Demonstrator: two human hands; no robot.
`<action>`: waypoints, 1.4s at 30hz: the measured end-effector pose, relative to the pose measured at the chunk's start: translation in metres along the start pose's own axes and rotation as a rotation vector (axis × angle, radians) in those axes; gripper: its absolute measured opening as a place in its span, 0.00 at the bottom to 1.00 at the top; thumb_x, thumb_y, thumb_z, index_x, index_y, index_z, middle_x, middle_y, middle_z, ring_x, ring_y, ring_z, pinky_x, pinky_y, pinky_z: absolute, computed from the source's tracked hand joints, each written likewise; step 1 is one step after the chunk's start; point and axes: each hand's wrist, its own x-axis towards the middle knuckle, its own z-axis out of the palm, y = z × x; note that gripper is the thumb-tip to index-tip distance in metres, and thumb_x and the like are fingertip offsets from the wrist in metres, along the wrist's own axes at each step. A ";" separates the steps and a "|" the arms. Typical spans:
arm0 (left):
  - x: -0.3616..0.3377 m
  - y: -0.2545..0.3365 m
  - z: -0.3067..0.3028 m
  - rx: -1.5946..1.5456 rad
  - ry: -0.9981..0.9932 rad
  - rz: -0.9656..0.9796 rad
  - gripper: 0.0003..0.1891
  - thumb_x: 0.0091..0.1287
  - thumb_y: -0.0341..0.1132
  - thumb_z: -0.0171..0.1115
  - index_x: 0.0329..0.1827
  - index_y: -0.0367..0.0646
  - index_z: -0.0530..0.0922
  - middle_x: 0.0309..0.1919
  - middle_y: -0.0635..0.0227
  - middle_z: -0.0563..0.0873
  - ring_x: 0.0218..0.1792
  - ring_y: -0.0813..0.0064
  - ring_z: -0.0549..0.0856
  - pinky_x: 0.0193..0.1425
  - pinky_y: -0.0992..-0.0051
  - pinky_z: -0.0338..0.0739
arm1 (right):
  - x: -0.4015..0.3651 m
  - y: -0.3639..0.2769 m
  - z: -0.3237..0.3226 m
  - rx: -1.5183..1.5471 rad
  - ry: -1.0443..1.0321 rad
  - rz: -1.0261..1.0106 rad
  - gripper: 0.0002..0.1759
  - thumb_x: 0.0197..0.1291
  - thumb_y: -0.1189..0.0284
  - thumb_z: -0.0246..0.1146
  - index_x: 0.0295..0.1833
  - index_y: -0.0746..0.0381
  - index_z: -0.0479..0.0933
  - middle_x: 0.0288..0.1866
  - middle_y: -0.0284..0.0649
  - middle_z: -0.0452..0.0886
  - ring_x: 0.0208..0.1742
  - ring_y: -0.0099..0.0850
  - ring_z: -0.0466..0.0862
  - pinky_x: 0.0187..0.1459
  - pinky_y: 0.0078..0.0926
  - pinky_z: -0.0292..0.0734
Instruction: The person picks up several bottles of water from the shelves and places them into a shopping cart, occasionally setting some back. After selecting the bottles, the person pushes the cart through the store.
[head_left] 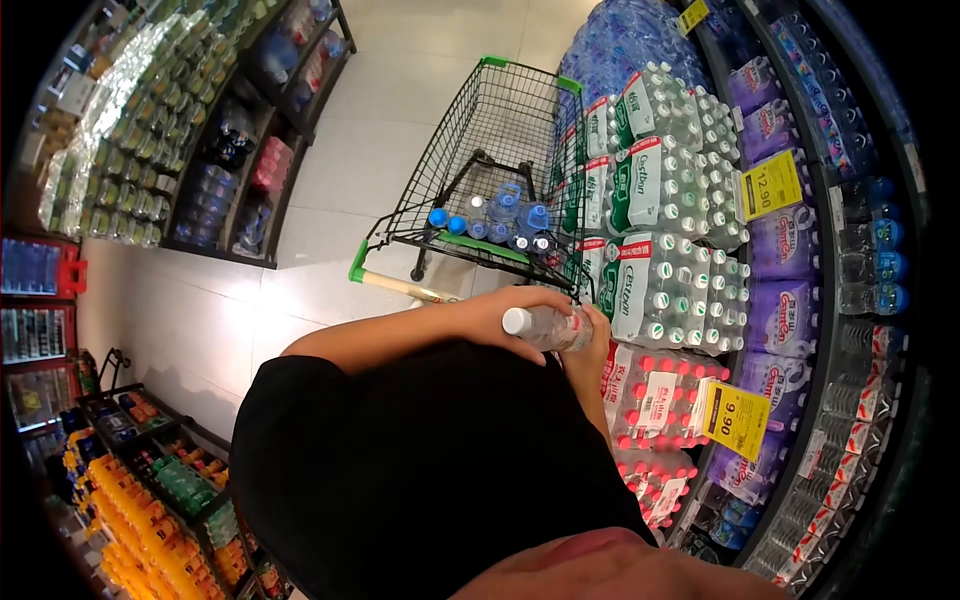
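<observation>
A clear plastic water bottle (555, 327) with a white cap and a reddish label lies sideways between my hands, in front of my chest. My left hand (493, 318) is closed around its capped end, fingers reaching over the top and thumb below. At the base end, my right hand (597, 335) is wrapped against the bottle, its fingers partly hidden. Just beyond my hands stands a shopping cart (405, 200) of dark wire with green corners. Several bottles (490, 215) with blue or white caps lie inside it, near the handle end.
Shrink-wrapped water packs (640, 190) are stacked close along the cart's right side, with red-capped packs (655, 395) nearer me. Yellow price tags (737, 418) stick out from the right shelf. Bottle shelves (215, 190) stand at the left, and orange drinks (130, 510) at the lower left. Pale floor tiles (320, 240) show between.
</observation>
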 end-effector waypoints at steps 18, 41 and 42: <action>0.064 -0.026 0.053 -0.284 0.504 -0.501 0.19 0.64 0.36 0.71 0.56 0.41 0.80 0.51 0.68 0.85 0.52 0.76 0.82 0.59 0.73 0.77 | 0.008 0.063 -0.024 0.200 -0.212 0.111 0.40 0.43 0.76 0.76 0.65 0.64 0.70 0.60 0.48 0.76 0.61 0.48 0.75 0.63 0.41 0.69; -0.006 -0.445 -0.235 0.680 0.650 -0.637 0.28 0.52 0.44 0.77 0.57 0.46 0.81 0.61 0.53 0.80 0.65 0.53 0.76 0.68 0.63 0.72 | -0.086 -0.015 0.070 0.039 -0.206 0.828 0.21 0.63 0.80 0.64 0.61 0.67 0.74 0.47 0.44 0.85 0.48 0.32 0.86 0.53 0.27 0.79; -0.012 -0.464 -0.233 0.679 0.629 -0.651 0.28 0.53 0.43 0.77 0.58 0.47 0.81 0.62 0.52 0.79 0.67 0.54 0.75 0.70 0.63 0.70 | -0.097 -0.020 0.075 0.098 -0.211 0.910 0.20 0.63 0.81 0.63 0.61 0.67 0.74 0.48 0.45 0.85 0.48 0.32 0.86 0.54 0.27 0.79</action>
